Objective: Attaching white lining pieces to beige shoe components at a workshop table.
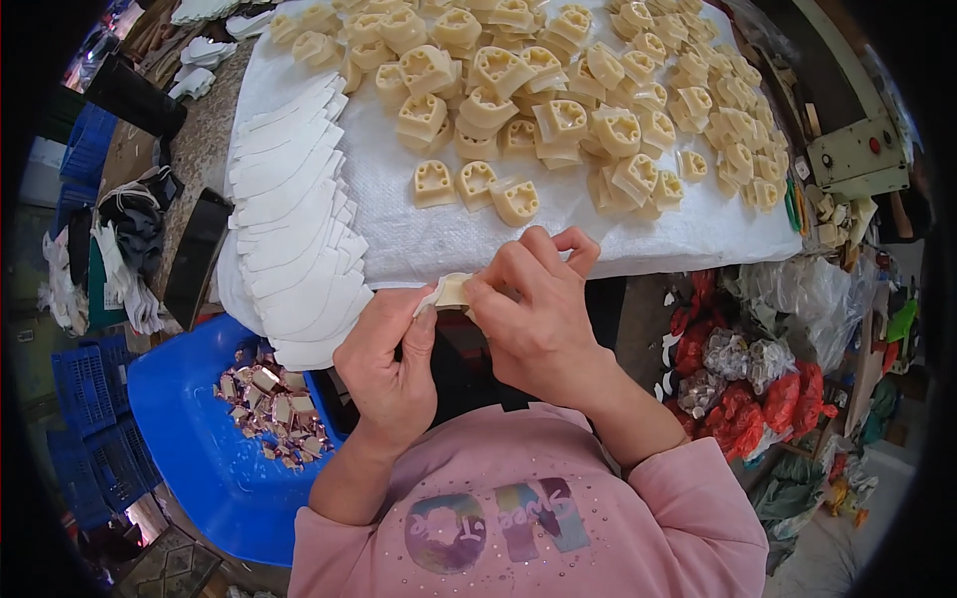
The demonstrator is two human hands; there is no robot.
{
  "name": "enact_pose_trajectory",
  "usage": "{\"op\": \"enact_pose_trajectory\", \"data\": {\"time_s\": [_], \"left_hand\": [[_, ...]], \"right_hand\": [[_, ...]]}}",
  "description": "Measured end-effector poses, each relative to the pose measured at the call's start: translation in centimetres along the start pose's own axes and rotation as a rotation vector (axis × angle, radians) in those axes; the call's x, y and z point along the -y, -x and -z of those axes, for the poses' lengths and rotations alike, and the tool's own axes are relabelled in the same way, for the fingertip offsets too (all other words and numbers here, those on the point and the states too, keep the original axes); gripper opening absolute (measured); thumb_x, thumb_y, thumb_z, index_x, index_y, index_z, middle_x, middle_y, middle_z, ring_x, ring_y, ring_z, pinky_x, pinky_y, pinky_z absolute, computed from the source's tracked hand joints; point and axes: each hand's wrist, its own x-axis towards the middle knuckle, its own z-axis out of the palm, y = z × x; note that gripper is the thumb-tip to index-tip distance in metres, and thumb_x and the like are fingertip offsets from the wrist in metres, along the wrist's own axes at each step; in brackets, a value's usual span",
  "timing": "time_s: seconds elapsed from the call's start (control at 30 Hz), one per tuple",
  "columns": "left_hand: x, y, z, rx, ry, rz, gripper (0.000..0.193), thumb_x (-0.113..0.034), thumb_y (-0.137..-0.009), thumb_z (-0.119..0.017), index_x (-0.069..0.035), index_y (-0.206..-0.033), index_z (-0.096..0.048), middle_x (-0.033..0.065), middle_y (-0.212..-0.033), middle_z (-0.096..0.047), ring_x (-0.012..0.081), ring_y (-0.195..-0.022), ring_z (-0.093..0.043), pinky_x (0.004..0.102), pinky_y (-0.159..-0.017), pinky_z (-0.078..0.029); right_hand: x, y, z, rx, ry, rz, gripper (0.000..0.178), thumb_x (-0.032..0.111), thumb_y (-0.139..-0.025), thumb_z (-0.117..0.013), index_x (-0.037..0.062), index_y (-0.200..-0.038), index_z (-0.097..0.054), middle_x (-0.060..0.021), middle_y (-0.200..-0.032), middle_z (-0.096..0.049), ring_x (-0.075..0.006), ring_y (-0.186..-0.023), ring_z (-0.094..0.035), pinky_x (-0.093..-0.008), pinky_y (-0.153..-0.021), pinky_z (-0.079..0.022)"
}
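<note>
Just beyond the front edge of the table, my two hands meet over one small piece. My left hand (391, 364) is closed, its thumb and fingers pinching a white cut cover piece (430, 298). The cover piece lies against a cream shoe heel (454, 290), which the bent fingers of my right hand (536, 324) grip from the other side. Fingers hide much of the heel. Closest to my hands on the table stand three cream heels (476, 183) with D-shaped, hollowed tops. To their left, a fanned stack of white cut pieces (299, 214) overlaps down to the edge.
Many more cream heels (498, 75) are heaped across the white woven sheet (384, 231). At lower left, a blue basin (189, 478) holds shiny metallic-looking pieces (274, 399). Red plastic bags (733, 424) sit at right, below a machine box (857, 154). Blue crates (95, 389) stand far left.
</note>
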Motion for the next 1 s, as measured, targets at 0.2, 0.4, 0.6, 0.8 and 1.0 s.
{"op": "enact_pose_trajectory", "data": {"time_s": [0.2, 0.4, 0.6, 0.8, 1.0], "left_hand": [[-0.1, -0.5, -0.4, 0.012, -0.272, -0.296, 0.016, -0.002, -0.088, -0.054, 0.006, -0.100, -0.062, 0.0091, -0.082, -0.060, 0.0141, -0.066, -0.052, 0.0243, -0.061, -0.041], [1.1, -0.4, 0.0, 0.047, 0.084, -0.101, 0.017, -0.004, -0.084, -0.061, 0.001, -0.100, -0.065, 0.0102, -0.084, -0.058, 0.0162, -0.072, -0.054, 0.0257, -0.063, -0.044], [2.2, -1.1, -0.2, 0.085, 0.095, -0.211, 0.012, -0.010, -0.081, -0.067, -0.001, -0.089, -0.065, 0.0075, -0.071, -0.053, 0.0177, -0.065, -0.047, 0.0261, -0.056, -0.039], [2.1, -1.5, -0.7, 0.095, -0.083, -0.365, 0.012, -0.008, -0.077, -0.068, 0.000, -0.076, -0.060, 0.0078, -0.060, -0.046, 0.0216, -0.056, -0.042, 0.0309, -0.049, -0.035], [1.3, -1.4, -0.5, 0.058, -0.068, -0.391, 0.008, 0.000, -0.072, -0.069, -0.003, -0.075, -0.062, 0.0054, -0.064, -0.049, 0.0221, -0.061, -0.046, 0.0310, -0.054, -0.038]], "right_hand": [[-0.5, 0.3, -1.0, -0.007, -0.051, 0.006, 0.018, 0.002, -0.058, -0.061, 0.0115, -0.070, -0.052, -0.0027, -0.074, -0.042, -0.0209, -0.074, -0.043, -0.0403, -0.069, -0.023], [-1.8, 0.8, -2.0, -0.151, -0.318, 0.012, 0.023, -0.003, -0.061, -0.063, 0.0090, -0.079, -0.054, -0.0032, -0.077, -0.046, -0.0202, -0.073, -0.045, -0.0383, -0.071, -0.024], [-1.7, 1.4, -1.6, -0.039, -0.612, -0.049, 0.026, -0.004, -0.065, -0.064, 0.0089, -0.086, -0.056, -0.0031, -0.077, -0.046, -0.0202, -0.076, -0.046, -0.0358, -0.074, -0.025], [-1.7, 1.3, -0.9, 0.174, -0.550, -0.004, 0.026, -0.004, -0.065, -0.064, 0.0090, -0.085, -0.055, -0.0032, -0.077, -0.045, -0.0197, -0.078, -0.046, -0.0361, -0.075, -0.025], [-1.7, 1.6, -1.5, 0.032, -0.557, -0.008, 0.030, -0.001, -0.062, -0.066, 0.0098, -0.088, -0.057, -0.0029, -0.081, -0.050, -0.0190, -0.082, -0.048, -0.0373, -0.078, -0.027]]}}
